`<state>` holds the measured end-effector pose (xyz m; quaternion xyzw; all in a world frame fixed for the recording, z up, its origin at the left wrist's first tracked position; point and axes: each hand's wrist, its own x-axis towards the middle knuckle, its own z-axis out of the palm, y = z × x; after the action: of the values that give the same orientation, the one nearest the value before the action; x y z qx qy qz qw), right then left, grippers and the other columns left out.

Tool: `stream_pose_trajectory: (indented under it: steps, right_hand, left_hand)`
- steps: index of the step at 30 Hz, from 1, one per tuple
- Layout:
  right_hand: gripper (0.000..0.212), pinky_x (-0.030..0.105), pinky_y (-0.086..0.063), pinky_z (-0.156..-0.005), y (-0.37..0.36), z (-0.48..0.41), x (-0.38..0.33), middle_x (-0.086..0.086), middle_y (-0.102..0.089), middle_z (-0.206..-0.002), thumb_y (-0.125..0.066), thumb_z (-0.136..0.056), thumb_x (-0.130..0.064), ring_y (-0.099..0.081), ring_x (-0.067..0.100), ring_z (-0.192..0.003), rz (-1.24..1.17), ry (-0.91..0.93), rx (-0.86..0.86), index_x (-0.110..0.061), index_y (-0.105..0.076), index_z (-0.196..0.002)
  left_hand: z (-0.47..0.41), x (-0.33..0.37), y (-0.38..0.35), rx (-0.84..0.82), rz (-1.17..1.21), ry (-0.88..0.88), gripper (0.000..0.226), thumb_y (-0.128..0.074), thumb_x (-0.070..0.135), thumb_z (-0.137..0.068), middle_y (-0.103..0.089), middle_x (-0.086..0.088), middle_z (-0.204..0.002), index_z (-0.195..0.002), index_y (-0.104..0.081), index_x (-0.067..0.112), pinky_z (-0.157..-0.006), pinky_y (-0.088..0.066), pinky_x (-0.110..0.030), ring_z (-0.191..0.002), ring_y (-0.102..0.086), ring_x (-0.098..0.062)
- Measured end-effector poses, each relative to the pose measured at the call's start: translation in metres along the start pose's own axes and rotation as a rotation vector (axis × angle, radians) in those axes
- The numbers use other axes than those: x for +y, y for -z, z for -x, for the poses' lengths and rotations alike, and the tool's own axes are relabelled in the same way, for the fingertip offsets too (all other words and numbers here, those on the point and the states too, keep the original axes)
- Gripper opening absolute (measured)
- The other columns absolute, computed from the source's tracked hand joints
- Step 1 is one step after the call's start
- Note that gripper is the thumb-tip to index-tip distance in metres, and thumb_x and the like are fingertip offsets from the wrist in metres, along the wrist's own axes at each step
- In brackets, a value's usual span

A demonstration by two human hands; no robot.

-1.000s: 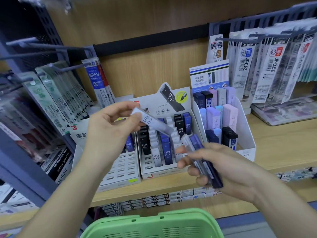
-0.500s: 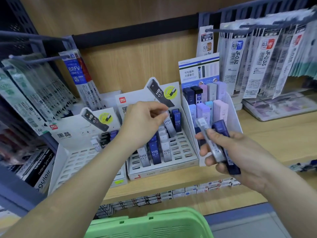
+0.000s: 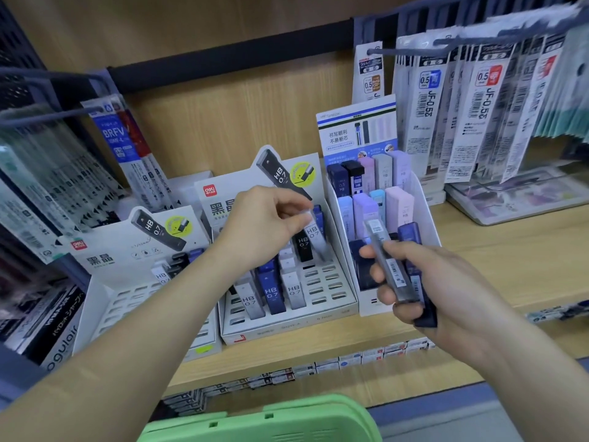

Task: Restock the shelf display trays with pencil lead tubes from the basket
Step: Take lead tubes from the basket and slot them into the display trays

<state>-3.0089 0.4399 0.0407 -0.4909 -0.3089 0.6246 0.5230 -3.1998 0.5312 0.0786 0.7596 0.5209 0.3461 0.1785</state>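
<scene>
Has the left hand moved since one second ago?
Yes. The left hand moved right, from before the left tray to the middle tray, lowering its white tube toward it.

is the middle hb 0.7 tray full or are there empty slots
Partly full. The middle tray has tubes standing in its left columns, but the slots at its front right are bare.

Green basket (image 3: 287,422), white trays (image 3: 287,327), wood-grain shelf (image 3: 510,250).
Tray tubes (image 3: 271,288) navy, black, white; held: frosted tube (image 3: 315,237), grey tube (image 3: 396,275), navy tube (image 3: 409,234).
</scene>
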Motion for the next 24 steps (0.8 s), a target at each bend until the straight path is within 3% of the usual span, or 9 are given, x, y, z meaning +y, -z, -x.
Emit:
stream_pose_trajectory:
  steps: [5,12,20,24]
  right_hand:
    - [0.025,0.018,-0.025,-0.031,0.004,0.001,-0.001,0.007,-0.055,-0.066,-0.054,-0.097,-0.022,-0.046,0.015,-0.047,0.008,-0.008,-0.015,-0.004,-0.072,-0.099]
    - [0.024,0.017,-0.026,-0.032,0.0,0.001,0.0,0.007,-0.057,-0.066,-0.056,-0.096,-0.023,-0.048,0.015,-0.047,0.02,-0.01,-0.027,-0.005,-0.073,-0.096]
    - [0.025,0.018,-0.027,-0.031,-0.003,0.003,0.001,0.007,-0.057,-0.067,-0.056,-0.097,-0.023,-0.049,0.015,-0.047,0.022,-0.011,-0.025,-0.006,-0.073,-0.098]
    - [0.025,0.018,-0.027,-0.032,-0.004,0.003,0.002,0.007,-0.057,-0.066,-0.056,-0.097,-0.024,-0.049,0.015,-0.047,0.018,-0.01,-0.029,-0.006,-0.073,-0.097]
  left_hand:
    - [0.01,0.012,0.003,-0.049,0.043,-0.027,0.013,-0.076,0.019,-0.079,-0.07,0.016,-0.07,-0.081,-0.073,0.032,-0.066,-0.046,-0.006,-0.065,-0.062,0.007]
    - [0.025,0.016,-0.003,-0.116,-0.157,-0.104,0.015,-0.073,0.023,-0.083,-0.071,0.015,-0.081,-0.097,-0.076,0.025,-0.075,-0.049,-0.015,-0.075,-0.061,0.003]
    - [0.029,0.024,-0.006,-0.155,-0.179,-0.116,0.017,-0.071,0.024,-0.085,-0.069,0.017,-0.08,-0.102,-0.074,0.024,-0.071,-0.043,-0.003,-0.073,-0.06,0.008]
    - [0.032,0.024,-0.009,-0.153,-0.271,-0.133,0.019,-0.067,0.027,-0.088,-0.071,0.012,-0.087,-0.106,-0.072,0.025,-0.08,-0.048,-0.02,-0.073,-0.057,0.001]
